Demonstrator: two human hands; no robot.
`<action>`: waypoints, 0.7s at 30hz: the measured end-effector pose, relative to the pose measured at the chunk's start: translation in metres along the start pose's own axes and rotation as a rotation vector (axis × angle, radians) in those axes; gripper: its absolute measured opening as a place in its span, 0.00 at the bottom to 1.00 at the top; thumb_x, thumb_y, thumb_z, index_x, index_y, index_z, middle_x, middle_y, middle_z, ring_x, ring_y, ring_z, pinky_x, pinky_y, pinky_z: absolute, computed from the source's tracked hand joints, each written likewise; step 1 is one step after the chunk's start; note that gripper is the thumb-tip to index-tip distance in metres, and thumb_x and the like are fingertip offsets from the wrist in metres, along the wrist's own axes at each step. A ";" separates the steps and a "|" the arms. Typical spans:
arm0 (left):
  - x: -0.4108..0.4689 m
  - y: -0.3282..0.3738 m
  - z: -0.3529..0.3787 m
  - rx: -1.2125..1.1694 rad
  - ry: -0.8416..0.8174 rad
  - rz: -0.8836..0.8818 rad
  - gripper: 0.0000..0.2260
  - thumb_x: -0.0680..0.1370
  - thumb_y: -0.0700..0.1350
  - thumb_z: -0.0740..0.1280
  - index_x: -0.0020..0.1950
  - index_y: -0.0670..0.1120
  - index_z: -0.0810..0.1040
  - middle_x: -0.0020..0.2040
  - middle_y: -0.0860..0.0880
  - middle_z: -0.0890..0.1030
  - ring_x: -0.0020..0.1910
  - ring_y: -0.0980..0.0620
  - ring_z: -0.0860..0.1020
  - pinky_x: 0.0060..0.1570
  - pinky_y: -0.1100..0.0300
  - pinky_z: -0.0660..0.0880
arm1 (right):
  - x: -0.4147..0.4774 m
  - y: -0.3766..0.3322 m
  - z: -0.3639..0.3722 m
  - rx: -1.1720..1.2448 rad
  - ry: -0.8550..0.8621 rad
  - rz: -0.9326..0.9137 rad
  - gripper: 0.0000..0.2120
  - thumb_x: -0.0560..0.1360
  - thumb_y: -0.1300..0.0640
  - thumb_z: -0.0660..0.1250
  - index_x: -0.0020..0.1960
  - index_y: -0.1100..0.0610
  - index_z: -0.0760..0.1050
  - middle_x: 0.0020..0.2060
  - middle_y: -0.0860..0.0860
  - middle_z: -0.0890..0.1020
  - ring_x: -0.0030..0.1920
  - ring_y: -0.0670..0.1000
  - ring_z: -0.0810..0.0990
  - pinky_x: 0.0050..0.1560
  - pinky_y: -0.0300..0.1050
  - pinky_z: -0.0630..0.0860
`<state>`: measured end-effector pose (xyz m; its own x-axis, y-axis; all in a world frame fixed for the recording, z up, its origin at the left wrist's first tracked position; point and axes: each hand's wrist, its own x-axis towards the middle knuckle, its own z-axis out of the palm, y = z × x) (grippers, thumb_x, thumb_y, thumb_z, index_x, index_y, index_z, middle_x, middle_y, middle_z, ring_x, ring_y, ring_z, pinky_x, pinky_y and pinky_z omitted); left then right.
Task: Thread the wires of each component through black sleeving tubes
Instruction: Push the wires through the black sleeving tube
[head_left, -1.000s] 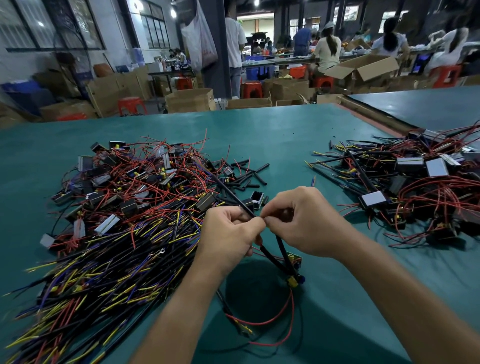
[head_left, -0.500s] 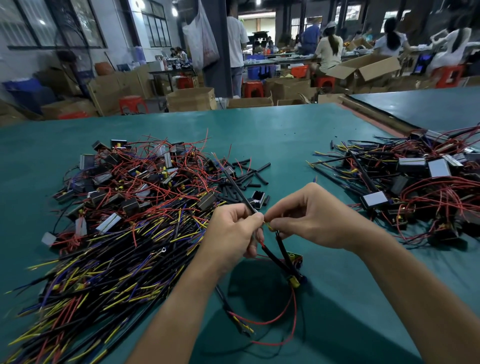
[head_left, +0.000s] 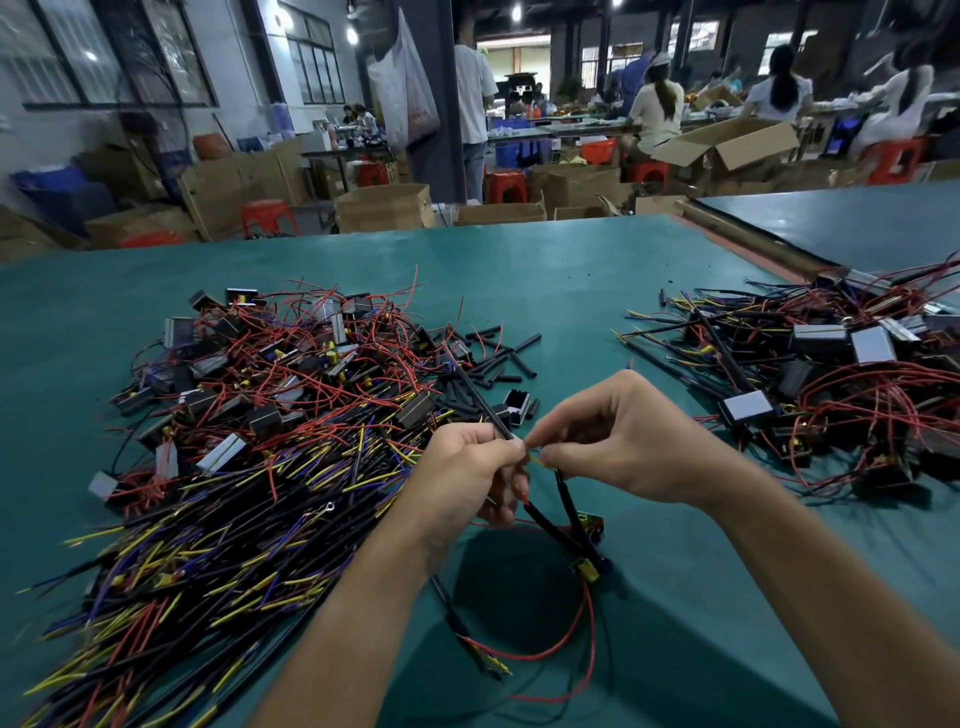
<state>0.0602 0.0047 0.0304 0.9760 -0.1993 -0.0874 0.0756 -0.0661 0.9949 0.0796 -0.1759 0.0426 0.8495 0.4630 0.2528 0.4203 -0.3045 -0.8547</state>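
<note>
Centre frame: our left hand (head_left: 462, 467) pinched a black sleeving tube (head_left: 480, 400); our right hand (head_left: 623, 447) pinched yellow wires (head_left: 537, 460) at its mouth. We judged the pile at frame right (head_left: 831, 374) done, the larger pile at frame left (head_left: 260, 415) remaining.

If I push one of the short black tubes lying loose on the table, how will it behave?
The short tubes look round and thin, so one would probably roll or skid on the smooth table. They seem light, being small and slender. They lie straight, so one likely keeps its shape rather than flopping.
</note>
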 end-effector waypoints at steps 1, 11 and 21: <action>0.000 0.000 0.000 0.004 -0.004 0.003 0.15 0.80 0.39 0.63 0.32 0.42 0.72 0.27 0.46 0.77 0.21 0.52 0.70 0.22 0.63 0.69 | 0.000 0.000 0.000 -0.004 0.003 0.000 0.10 0.72 0.67 0.72 0.42 0.53 0.85 0.25 0.44 0.74 0.27 0.43 0.67 0.28 0.38 0.64; -0.001 0.002 -0.001 -0.037 0.006 -0.037 0.15 0.78 0.37 0.63 0.31 0.44 0.75 0.26 0.45 0.77 0.21 0.51 0.70 0.22 0.65 0.67 | -0.001 -0.002 0.000 -0.186 0.011 -0.007 0.06 0.73 0.62 0.72 0.42 0.52 0.85 0.22 0.41 0.71 0.25 0.41 0.64 0.27 0.31 0.61; -0.002 0.003 -0.001 -0.044 -0.029 -0.089 0.14 0.79 0.38 0.62 0.33 0.44 0.75 0.27 0.47 0.76 0.22 0.52 0.69 0.22 0.66 0.66 | -0.003 -0.009 0.005 -0.305 0.090 -0.026 0.08 0.71 0.62 0.72 0.39 0.50 0.85 0.26 0.45 0.80 0.26 0.41 0.72 0.30 0.35 0.69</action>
<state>0.0590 0.0053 0.0339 0.9589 -0.2228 -0.1759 0.1708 -0.0422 0.9844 0.0712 -0.1705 0.0475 0.8565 0.4024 0.3232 0.5065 -0.5356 -0.6757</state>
